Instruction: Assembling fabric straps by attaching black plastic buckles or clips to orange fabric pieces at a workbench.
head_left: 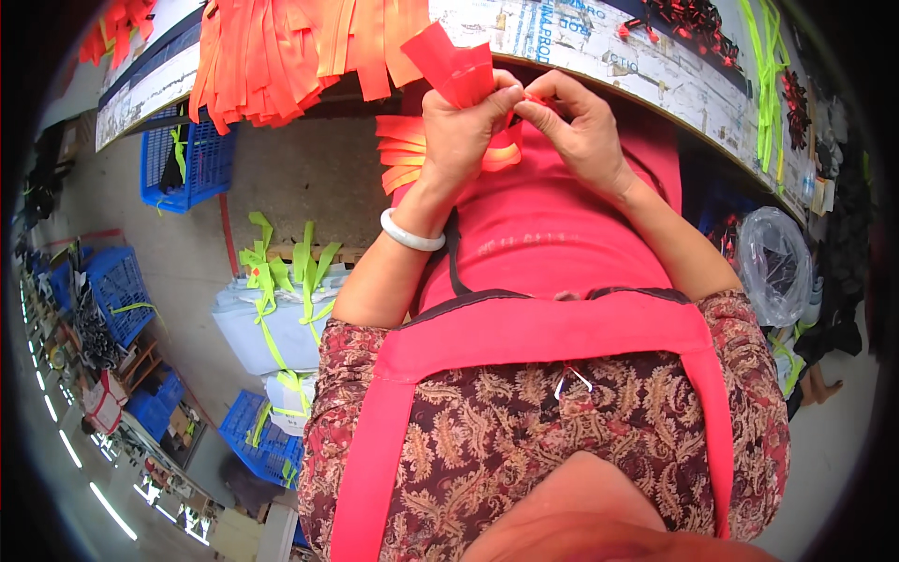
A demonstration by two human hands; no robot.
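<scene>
My left hand (459,131) is closed around a bright red-orange fabric strip (457,70), whose wide end sticks up above the fist. Close beside it, my right hand (582,131) pinches a small red-orange bit between thumb and fingertips. Whether that bit belongs to the same strip is hidden by the fingers. Both hands are raised over my red apron (552,215), near the table edge. Beneath my left wrist, several orange strips (401,155) lie across the apron.
On the white table (487,33) ahead, a thick bunch of orange strips (262,66) hangs over the edge. Small black-and-red pieces (688,28) and yellow-green straps (768,84) lie at right. A blue crate (201,164) and strapped pale bundles (262,328) stand on the left.
</scene>
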